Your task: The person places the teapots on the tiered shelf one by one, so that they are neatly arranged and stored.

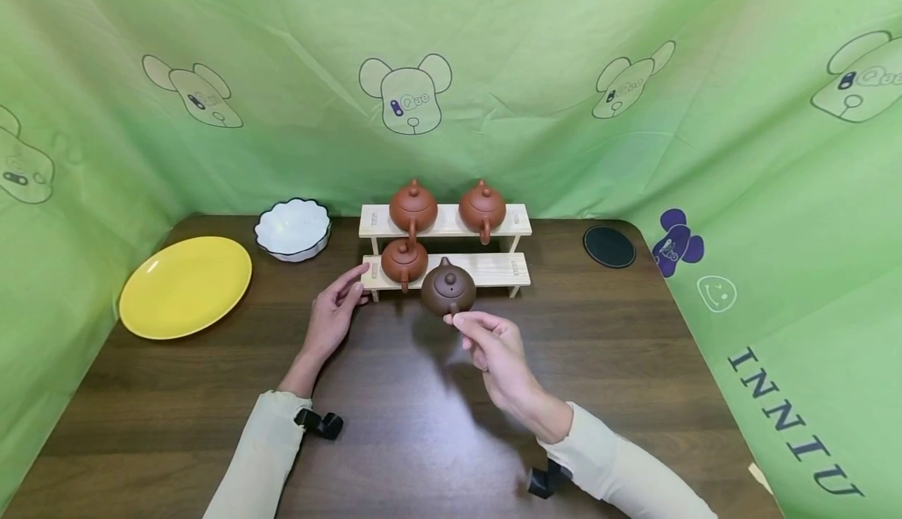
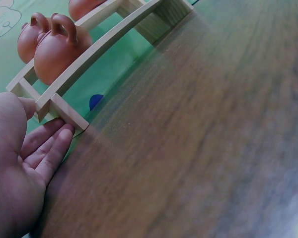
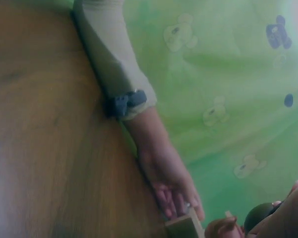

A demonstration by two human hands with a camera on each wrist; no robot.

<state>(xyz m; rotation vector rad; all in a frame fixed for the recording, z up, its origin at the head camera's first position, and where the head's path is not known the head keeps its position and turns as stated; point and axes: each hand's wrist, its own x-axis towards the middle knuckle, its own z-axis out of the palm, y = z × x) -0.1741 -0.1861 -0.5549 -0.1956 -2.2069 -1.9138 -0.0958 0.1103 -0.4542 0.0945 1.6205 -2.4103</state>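
My right hand [image 1: 503,355] pinches the handle of a dark brown teapot [image 1: 449,290] between thumb and fingers. The pot overlaps the front edge of the lower step of a two-step wooden stand [image 1: 493,270]; whether it touches the wood I cannot tell. At the stand's left end, my left hand [image 2: 20,158] holds the lower step, thumb by the board and fingers against the leg. A reddish-brown teapot [image 1: 404,262] sits on that step near the left hand. Two more, a left one [image 1: 413,207] and a right one [image 1: 482,207], stand on the upper step.
To the left lie a yellow oval plate [image 1: 185,288] and a white scalloped bowl [image 1: 292,228] with a dark rim. A black round coaster [image 1: 609,246] is at the back right. Green printed cloth [image 1: 296,73] encloses the brown wooden table [image 1: 395,441] at back and sides.
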